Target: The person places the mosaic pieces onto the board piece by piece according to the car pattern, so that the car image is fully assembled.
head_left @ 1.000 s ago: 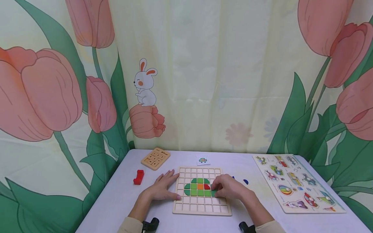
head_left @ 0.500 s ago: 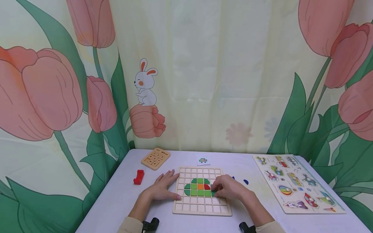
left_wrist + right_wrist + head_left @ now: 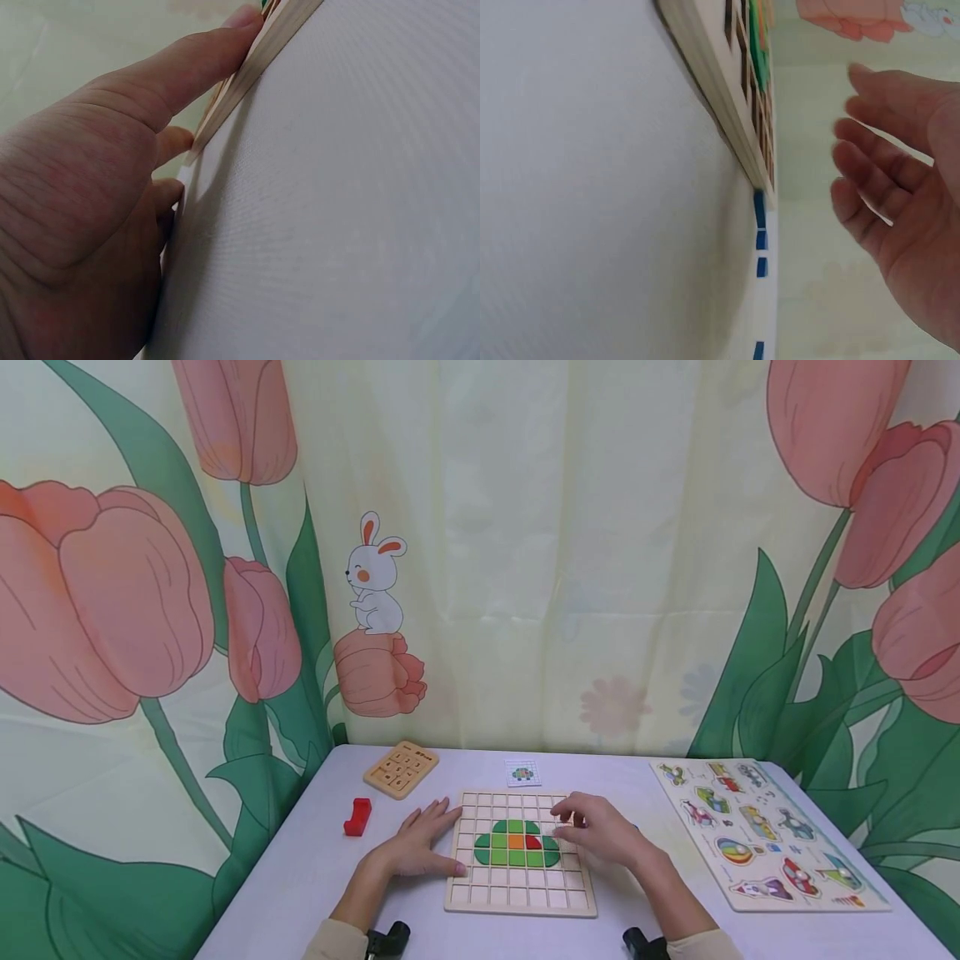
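A wooden grid board (image 3: 520, 911) lies on the white table, holding a flat pattern of green tiles (image 3: 517, 858) around an orange tile (image 3: 516, 841) and a red tile (image 3: 532, 842). My left hand (image 3: 416, 843) rests at the board's left edge with fingers spread. In the left wrist view its thumb (image 3: 187, 71) presses on the board's rim (image 3: 259, 67). Raised over the board's right side, my right hand (image 3: 600, 831) holds nothing, its fingers loosely bent. The right wrist view shows the hand (image 3: 900, 165) apart from the board (image 3: 712, 82).
Several blue pieces (image 3: 762, 240) lie past the board. A small pattern card (image 3: 522, 772) is behind it. At left are a wooden number board (image 3: 401, 769) and a red block (image 3: 357, 817). A large picture puzzle (image 3: 772, 843) lies at right.
My right hand has let go of the dark green tile at the pattern's lower right and lifted up and slightly right, uncovering that tile. My left hand has stayed put.
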`<state>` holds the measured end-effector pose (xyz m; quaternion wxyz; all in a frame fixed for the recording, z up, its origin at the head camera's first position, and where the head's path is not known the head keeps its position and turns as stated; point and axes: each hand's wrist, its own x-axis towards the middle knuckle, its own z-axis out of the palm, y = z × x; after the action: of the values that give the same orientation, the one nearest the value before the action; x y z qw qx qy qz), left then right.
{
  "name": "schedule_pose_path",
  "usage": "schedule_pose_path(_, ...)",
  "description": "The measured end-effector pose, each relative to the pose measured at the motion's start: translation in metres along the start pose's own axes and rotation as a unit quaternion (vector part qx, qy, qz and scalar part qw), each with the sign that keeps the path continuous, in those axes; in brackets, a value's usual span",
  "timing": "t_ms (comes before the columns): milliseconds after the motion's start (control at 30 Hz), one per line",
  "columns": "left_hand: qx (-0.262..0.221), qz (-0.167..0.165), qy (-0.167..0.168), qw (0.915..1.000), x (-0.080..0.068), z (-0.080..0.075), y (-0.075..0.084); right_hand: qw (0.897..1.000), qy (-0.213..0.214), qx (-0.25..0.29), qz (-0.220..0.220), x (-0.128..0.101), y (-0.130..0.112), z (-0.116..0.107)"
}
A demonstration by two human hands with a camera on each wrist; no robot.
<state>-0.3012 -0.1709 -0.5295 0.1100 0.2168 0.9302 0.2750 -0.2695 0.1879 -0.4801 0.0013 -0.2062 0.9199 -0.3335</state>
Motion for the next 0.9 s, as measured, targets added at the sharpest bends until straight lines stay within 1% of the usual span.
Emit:
schedule_pose_path(67, 0.001, 0.000, 0.001, 1.0000, 0.000, 0.000, 0.000, 0.999, 0.036, -0.006, -0.001, 0.000, 0.002, -0.005)
schedule_pose_path(167, 0.002, 0.002, 0.002, 1.0000, 0.000, 0.000, 0.000, 0.998, 0.069, -0.002, 0.012, -0.002, 0.005, -0.012)
schedule_pose_path(433, 0.004, 0.003, 0.005, 1.0000, 0.000, 0.001, -0.001, 0.994, 0.096, 0.009, 0.049, -0.007, 0.021, -0.026)
schedule_pose_path(567, 0.003, 0.004, 0.004, 1.0000, 0.000, 0.000, 0.000, 0.992, 0.099, 0.007, 0.074, -0.012, 0.031, -0.032)
schedule_pose_path(700, 0.004, 0.005, 0.003, 1.0000, 0.000, -0.001, 0.001, 0.992, 0.088, 0.000, 0.094, -0.017, 0.045, -0.037)
schedule_pose_path(767, 0.005, 0.006, 0.003, 1.0000, -0.001, -0.001, 0.001, 0.992, 0.076, -0.009, 0.105, -0.019, 0.052, -0.040)
schedule_pose_path(900, 0.007, 0.008, 0.002, 0.9999, -0.001, -0.001, 0.001, 0.987, 0.048, -0.024, 0.149, -0.024, 0.064, -0.044)
